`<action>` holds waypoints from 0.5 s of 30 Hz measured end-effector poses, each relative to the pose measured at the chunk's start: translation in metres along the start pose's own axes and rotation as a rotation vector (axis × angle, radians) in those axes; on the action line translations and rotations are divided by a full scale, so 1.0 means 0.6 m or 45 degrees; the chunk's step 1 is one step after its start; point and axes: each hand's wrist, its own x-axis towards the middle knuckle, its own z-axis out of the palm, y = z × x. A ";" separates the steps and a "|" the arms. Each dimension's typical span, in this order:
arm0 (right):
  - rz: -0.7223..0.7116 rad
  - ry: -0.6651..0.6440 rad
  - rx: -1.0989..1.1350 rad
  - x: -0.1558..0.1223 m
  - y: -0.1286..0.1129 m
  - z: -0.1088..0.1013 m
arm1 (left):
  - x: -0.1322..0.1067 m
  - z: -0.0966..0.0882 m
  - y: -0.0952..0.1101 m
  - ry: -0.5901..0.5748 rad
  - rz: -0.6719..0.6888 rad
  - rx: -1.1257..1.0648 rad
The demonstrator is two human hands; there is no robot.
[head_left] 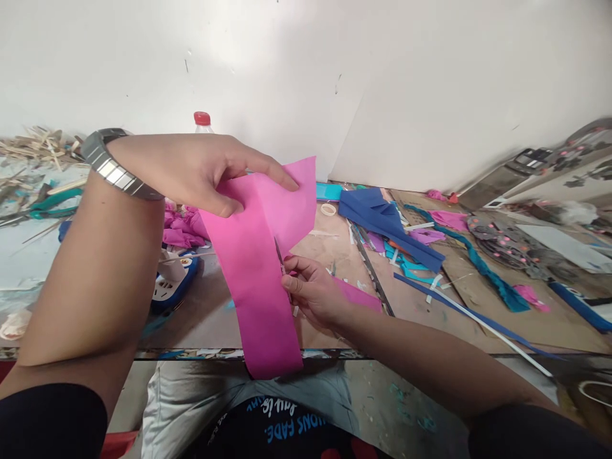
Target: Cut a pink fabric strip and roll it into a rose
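Observation:
My left hand, with a metal watch on its wrist, pinches the upper part of a long pink paper sheet between thumb and fingers. The sheet hangs down past the table's front edge. My right hand is closed round small scissors, whose blades bite into the sheet's right edge. A cut pink piece lies under my right wrist.
A blue and white glue gun and crumpled pink scraps lie left of the sheet. Blue paper, teal strips, a tape roll and offcuts litter the right side. A red-capped bottle stands by the wall; green-handled pliers lie far left.

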 end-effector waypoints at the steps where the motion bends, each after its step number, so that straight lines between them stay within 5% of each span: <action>1: 0.005 0.004 0.000 0.000 -0.001 0.001 | 0.000 0.000 -0.001 -0.115 -0.002 0.042; 8: 0.010 -0.008 -0.028 -0.002 -0.004 0.001 | -0.001 -0.001 -0.006 -0.152 0.135 0.176; 15: 0.010 -0.036 -0.043 -0.009 -0.011 -0.002 | -0.005 0.004 -0.010 0.012 -0.113 -0.037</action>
